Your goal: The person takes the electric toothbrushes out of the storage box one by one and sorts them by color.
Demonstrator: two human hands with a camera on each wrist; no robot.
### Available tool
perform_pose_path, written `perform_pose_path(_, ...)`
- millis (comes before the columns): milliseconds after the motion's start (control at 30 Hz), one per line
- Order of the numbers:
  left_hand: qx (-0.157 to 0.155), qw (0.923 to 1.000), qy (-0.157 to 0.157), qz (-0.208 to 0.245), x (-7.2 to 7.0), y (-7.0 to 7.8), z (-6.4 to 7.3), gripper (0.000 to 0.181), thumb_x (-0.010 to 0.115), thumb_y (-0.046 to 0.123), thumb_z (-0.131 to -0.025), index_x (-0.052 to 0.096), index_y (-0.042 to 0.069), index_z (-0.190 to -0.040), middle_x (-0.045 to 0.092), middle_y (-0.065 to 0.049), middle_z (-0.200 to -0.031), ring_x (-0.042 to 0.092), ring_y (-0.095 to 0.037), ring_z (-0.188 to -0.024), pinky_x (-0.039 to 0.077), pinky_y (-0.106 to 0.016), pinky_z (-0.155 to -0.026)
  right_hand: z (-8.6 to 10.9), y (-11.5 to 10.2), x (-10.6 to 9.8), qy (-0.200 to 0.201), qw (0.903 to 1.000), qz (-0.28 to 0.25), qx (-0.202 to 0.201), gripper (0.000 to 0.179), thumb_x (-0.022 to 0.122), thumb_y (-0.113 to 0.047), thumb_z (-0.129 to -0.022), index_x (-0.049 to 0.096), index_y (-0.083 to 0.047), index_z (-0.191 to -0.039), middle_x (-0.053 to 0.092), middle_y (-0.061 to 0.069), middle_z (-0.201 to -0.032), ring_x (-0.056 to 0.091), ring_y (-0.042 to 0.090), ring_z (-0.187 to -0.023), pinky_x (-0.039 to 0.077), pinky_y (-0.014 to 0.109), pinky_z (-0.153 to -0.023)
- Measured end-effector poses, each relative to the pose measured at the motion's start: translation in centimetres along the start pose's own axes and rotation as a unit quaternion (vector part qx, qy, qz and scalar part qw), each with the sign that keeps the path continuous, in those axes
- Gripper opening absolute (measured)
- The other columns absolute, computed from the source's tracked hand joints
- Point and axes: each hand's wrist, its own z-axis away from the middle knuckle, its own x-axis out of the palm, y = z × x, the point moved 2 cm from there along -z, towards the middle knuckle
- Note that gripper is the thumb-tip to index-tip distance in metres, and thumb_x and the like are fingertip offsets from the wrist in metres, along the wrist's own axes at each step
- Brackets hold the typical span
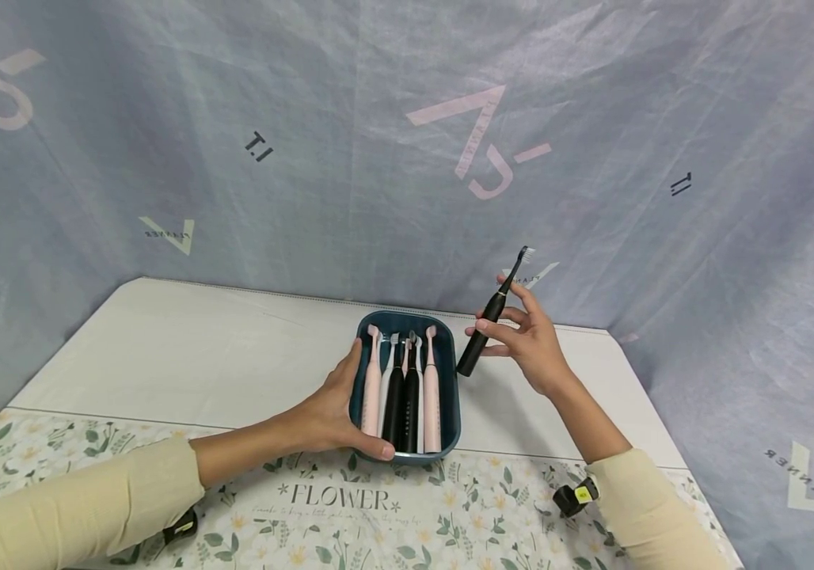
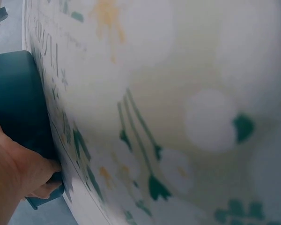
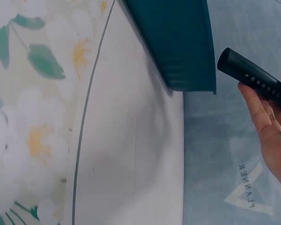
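Observation:
A black electric toothbrush (image 1: 494, 310) is held by my right hand (image 1: 537, 348) just right of a teal bin (image 1: 455, 412), its bristle head tilted up to the right. The right wrist view shows a row of small marks along the dark handle (image 3: 253, 77), whose base end points toward the bin. My left hand (image 1: 325, 413) grips the bin's left side, its thumb over the front rim. Within the bin, pink toothbrushes (image 1: 431, 408), black toothbrushes (image 1: 394, 404) and partly hidden white ones lie side by side, heads toward the back.
Beneath the bin is a white table (image 1: 236, 348) with a floral mat (image 1: 350, 538) along its front. A grey-blue printed curtain (image 1: 350, 158) hangs behind and on both sides. Dark devices with yellow labels (image 1: 582, 495) are worn at the wrists.

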Motion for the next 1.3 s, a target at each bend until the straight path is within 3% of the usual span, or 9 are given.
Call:
perform_pose_path(100, 0.000, 1.0000, 0.002, 0.000, 0.0, 0.0, -0.1, 0.174, 0.104, 0.066, -0.068, -0.025, 0.028, -0.179, -0.016, -0.014, -0.190, -0.004, -0.044, -0.178, 0.026, -0.078, -0.134, 0.0, 0.1, -0.6, 0.006, 1.0000, 0.001, -0.002, 0.086, 0.073, 0.001, -0.108, 0.036, -0.033, -0.177, 0.074, 0.014, -0.123, 0.087, 0.019, -0.102, 0.071, 0.048, -0.082)
perform_pose_path(333, -0.011, 0.9999, 0.006, -0.006, -0.1, 0.2, -0.1, 0.176, 0.106, 0.065, -0.067, -0.022, 0.023, -0.180, -0.013, -0.016, -0.191, 0.001, -0.045, -0.178, 0.028, -0.075, -0.135, 0.3, 0.4, -1.5, 0.021, 0.9998, 0.004, 0.001, 0.087, 0.074, 0.000, -0.108, 0.030, -0.023, -0.180, 0.077, 0.005, -0.119, 0.087, 0.018, -0.102, 0.072, 0.044, -0.082)
perform_pose_path(500, -0.027, 0.9996, 0.004, -0.002, -0.3, 0.6, -0.3, 0.176, 0.109, 0.060, -0.066, -0.018, 0.021, -0.181, -0.014, -0.015, -0.191, 0.002, -0.044, -0.178, 0.027, -0.073, -0.136, 0.3, 0.7, -1.9, 0.027, 0.9996, 0.001, -0.010, 0.084, 0.073, 0.001, -0.108, 0.036, -0.029, -0.177, 0.076, 0.004, -0.119, 0.087, 0.018, -0.103, 0.072, 0.043, -0.082)
perform_pose_path(733, -0.023, 0.9997, 0.008, -0.006, -0.3, 0.5, -0.5, 0.178, 0.110, 0.059, -0.064, -0.017, 0.016, -0.181, -0.012, -0.019, -0.190, 0.004, -0.046, -0.178, 0.029, -0.074, -0.135, 0.4, 0.9, -2.4, 0.033, 0.9994, -0.002, -0.015, 0.084, 0.074, 0.001, -0.108, 0.037, -0.029, -0.176, 0.075, 0.009, -0.121, 0.087, 0.018, -0.104, 0.072, 0.043, -0.081)
perform_pose_path(967, -0.027, 0.9994, 0.002, -0.021, -0.3, 0.6, -0.4, 0.181, 0.109, 0.062, -0.063, -0.023, 0.022, -0.180, -0.010, -0.023, -0.190, 0.005, -0.049, -0.177, 0.031, -0.076, -0.132, 0.2, 0.9, -3.0, 0.036, 0.9992, 0.001, -0.017, 0.083, 0.074, 0.001, -0.108, 0.036, -0.026, -0.177, 0.074, 0.019, -0.126, 0.087, 0.017, -0.104, 0.072, 0.042, -0.081)
perform_pose_path(1300, -0.027, 0.9996, -0.003, 0.001, -0.2, 0.4, -0.7, 0.185, 0.111, 0.061, -0.061, -0.029, 0.027, -0.177, -0.010, -0.022, -0.190, 0.002, -0.050, -0.176, 0.029, -0.079, -0.132, 0.1, 1.3, -3.7, 0.039, 0.9991, 0.008, -0.012, 0.079, 0.072, 0.000, -0.109, 0.037, -0.024, -0.175, 0.076, 0.003, -0.124, 0.086, 0.016, -0.109, 0.071, 0.038, -0.086)
